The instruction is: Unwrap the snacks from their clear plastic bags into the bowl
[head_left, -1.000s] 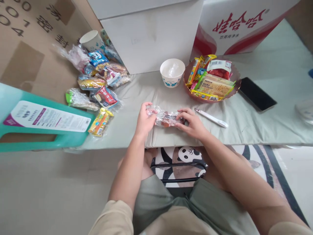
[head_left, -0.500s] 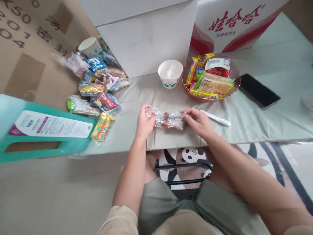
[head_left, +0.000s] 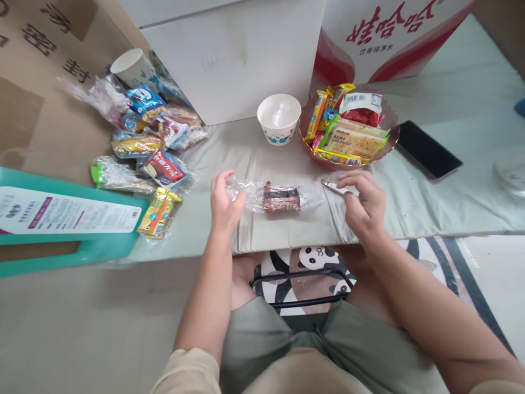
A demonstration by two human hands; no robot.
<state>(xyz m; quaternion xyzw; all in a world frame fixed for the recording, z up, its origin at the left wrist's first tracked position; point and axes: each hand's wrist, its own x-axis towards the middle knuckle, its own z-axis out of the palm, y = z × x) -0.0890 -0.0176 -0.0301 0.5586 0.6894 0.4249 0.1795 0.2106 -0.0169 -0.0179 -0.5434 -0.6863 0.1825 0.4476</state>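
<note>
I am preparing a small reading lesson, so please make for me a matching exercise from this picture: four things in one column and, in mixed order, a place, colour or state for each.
Things
1. phone
2. left hand
3. bowl
4. right hand

Descriptions
A. reddish, with packaged snacks inside
B. at the white tool
C. black, lying right of the bowl
D. at the left end of the clear wrapper

Right pairs: 1-C, 2-D, 3-A, 4-B
</note>
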